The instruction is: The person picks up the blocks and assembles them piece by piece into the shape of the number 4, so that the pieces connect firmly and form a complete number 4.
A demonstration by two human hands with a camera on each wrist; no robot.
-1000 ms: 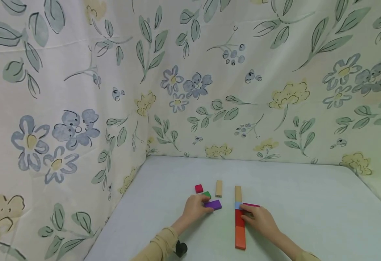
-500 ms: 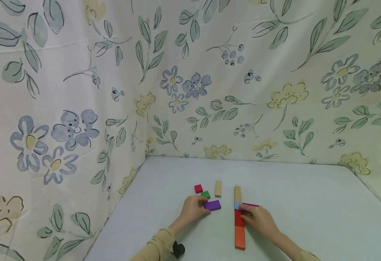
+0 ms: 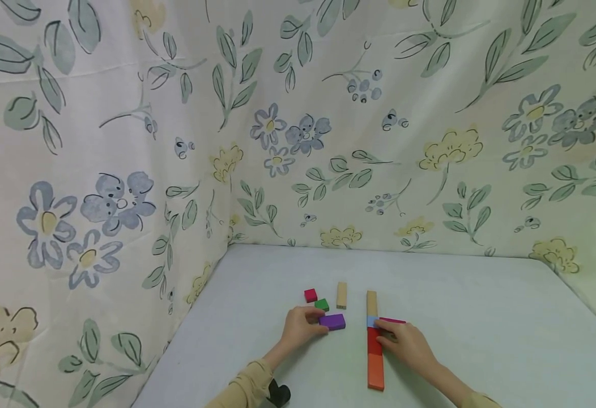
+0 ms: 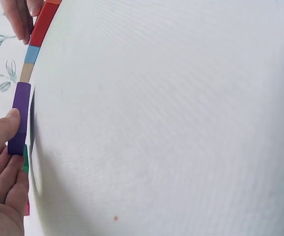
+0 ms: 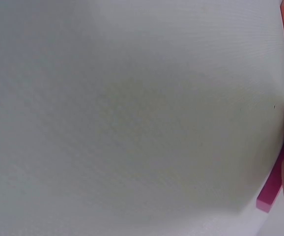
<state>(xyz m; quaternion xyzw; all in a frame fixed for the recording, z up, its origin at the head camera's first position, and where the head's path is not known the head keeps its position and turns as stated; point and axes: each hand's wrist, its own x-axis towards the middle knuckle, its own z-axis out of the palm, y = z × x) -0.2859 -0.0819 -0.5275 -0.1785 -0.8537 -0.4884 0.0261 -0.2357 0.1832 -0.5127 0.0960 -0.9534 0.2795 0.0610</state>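
Bare table point(image 3: 355, 354) leaves a passage between the purple block point(image 3: 335, 322) and the obstructing block row point(image 3: 373, 343).

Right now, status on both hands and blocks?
Left hand pinches purple block. Right hand at block row. Nothing seen between purple block and row.

Magenta block point(image 3: 394, 321) partly hidden behind the right hand's fingers point(image 3: 394, 327).

Left sleeve point(image 3: 242, 386) is plain tan cloth, gathered in soft creases. Black rounded fitting point(image 3: 280, 391) sits just beside the left sleeve; attachment unclear. Well right of that sleeve: right sleeve point(image 3: 481, 400), similar tan, mostly cut off. Left hand point(image 3: 299, 328) and right hand point(image 3: 411, 344) are bare.
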